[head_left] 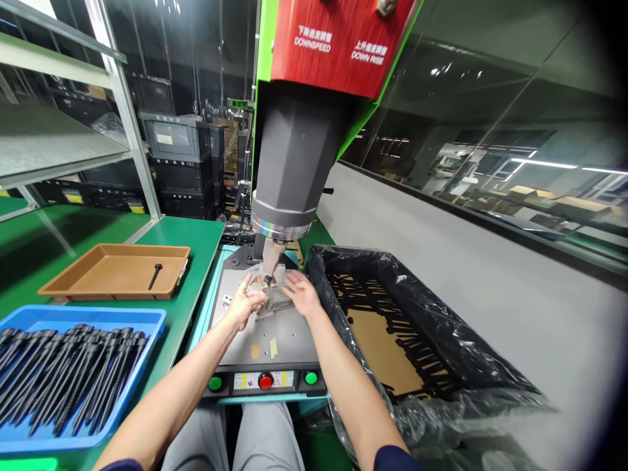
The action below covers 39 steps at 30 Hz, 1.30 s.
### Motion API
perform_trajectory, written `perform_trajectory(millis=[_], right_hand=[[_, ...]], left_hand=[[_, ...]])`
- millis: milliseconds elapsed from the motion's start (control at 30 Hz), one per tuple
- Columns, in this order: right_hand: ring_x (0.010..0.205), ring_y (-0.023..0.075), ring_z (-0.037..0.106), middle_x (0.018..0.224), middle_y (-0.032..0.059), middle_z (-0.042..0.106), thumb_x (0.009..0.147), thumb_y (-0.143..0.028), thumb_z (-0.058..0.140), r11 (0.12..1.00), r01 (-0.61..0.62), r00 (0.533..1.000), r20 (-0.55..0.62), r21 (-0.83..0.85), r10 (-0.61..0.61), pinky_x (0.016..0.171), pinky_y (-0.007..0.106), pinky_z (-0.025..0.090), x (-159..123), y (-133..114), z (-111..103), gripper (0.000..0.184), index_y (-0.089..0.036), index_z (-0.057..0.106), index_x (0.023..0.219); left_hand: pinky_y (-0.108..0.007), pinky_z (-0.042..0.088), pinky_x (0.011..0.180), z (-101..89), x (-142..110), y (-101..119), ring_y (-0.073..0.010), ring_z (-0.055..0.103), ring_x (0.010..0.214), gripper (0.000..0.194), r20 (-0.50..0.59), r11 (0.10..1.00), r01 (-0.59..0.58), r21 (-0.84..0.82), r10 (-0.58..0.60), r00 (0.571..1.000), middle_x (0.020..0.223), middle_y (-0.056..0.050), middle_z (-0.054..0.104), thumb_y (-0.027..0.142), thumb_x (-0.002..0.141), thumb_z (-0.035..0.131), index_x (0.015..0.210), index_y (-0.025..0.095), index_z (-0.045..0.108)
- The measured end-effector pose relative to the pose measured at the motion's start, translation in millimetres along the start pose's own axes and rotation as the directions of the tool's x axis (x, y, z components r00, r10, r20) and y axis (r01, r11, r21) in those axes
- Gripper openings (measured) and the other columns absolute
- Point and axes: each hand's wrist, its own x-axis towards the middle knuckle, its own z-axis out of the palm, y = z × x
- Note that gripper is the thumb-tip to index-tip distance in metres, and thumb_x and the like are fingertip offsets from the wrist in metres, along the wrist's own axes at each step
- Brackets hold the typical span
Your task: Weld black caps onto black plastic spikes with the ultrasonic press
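My left hand [244, 305] is at the left side of the metal fixture [265, 311], thumb raised apart from its curled fingers, and no object shows in its grip. On the fixture's other side my right hand [303, 294] is open, fingers spread toward the middle. Between them a small black-headed part [267, 280] sits in the fixture, right beneath the tip of the press horn [273, 255]. Its lower portion is hard to make out. Both hands are over the grey machine base [289, 343].
On the left, a blue tray [159, 320] holds many black rod-like parts [73, 373]; behind it a brown tray [105, 269] has one such part. At right stands a bin lined with black plastic [392, 265], with parts on cardboard. Green buttons [214, 383] flank a red button [265, 381].
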Motion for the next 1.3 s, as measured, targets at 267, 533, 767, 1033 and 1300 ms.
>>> perform_trajectory(millis=[267, 533, 767, 1033, 1300], right_hand=[[0.103, 0.0237, 0.065, 0.111, 0.0088, 0.066, 0.088, -0.042, 0.056, 0.990, -0.013, 0.995, -0.091, 0.138, 0.026, 0.083, 0.040, 0.055, 24, -24, 5, 0.019, -0.023, 0.059, 0.092], [0.080, 0.0212, 0.071, 0.089, 0.0108, 0.070, 0.095, -0.034, 0.048, 0.972, -0.177, 0.970, -0.139, 0.154, 0.199, 0.075, 0.037, 0.057, 13, 6, -3, 0.020, -0.018, 0.059, 0.090], [0.077, 0.0194, 0.071, 0.085, 0.0097, 0.071, 0.098, -0.033, 0.045, 0.945, -0.248, 0.948, -0.148, 0.212, 0.282, 0.072, 0.033, 0.058, 11, 4, -3, 0.021, -0.017, 0.058, 0.094], [0.081, 0.0215, 0.071, 0.090, 0.0126, 0.069, 0.095, -0.044, 0.051, 0.918, -0.309, 0.921, -0.161, 0.249, 0.354, 0.070, 0.032, 0.059, 2, 3, -6, 0.032, -0.013, 0.054, 0.103], [0.073, 0.0194, 0.070, 0.080, 0.0092, 0.066, 0.094, -0.045, 0.051, 0.941, -0.254, 0.905, -0.289, 0.223, 0.312, 0.064, 0.030, 0.060, -14, 12, -12, 0.030, -0.015, 0.051, 0.099]], left_hand=[[-0.018, 0.040, 0.050, 6.1, -4, 2, -0.0089, 0.057, 0.054, 0.117, 0.025, 1.000, -0.017, -0.012, 0.017, 1.000, 0.068, 0.002, 0.064, 0.014, 0.056, 0.083, 0.152, 0.022, 0.017], [-0.018, 0.041, 0.051, 7.0, -5, 2, -0.0086, 0.056, 0.054, 0.110, 0.023, 1.000, -0.016, 0.024, 0.015, 1.000, 0.069, 0.002, 0.064, 0.011, 0.062, 0.078, 0.152, 0.020, 0.016], [-0.019, 0.040, 0.050, 4.3, -4, -3, -0.0095, 0.058, 0.054, 0.113, 0.028, 0.999, -0.025, 0.020, 0.024, 0.999, 0.070, 0.001, 0.065, 0.015, 0.059, 0.080, 0.152, 0.019, 0.015], [-0.019, 0.043, 0.051, 7.3, -7, -1, -0.0085, 0.058, 0.054, 0.107, -0.005, 0.999, 0.011, 0.048, -0.011, 1.000, 0.070, 0.002, 0.065, 0.014, 0.062, 0.078, 0.150, 0.018, 0.019], [-0.022, 0.047, 0.054, 0.7, -14, -3, -0.0106, 0.062, 0.057, 0.118, -0.089, 0.993, 0.051, 0.111, -0.041, 0.995, 0.081, -0.003, 0.067, 0.024, 0.063, 0.083, 0.152, 0.019, 0.006]])
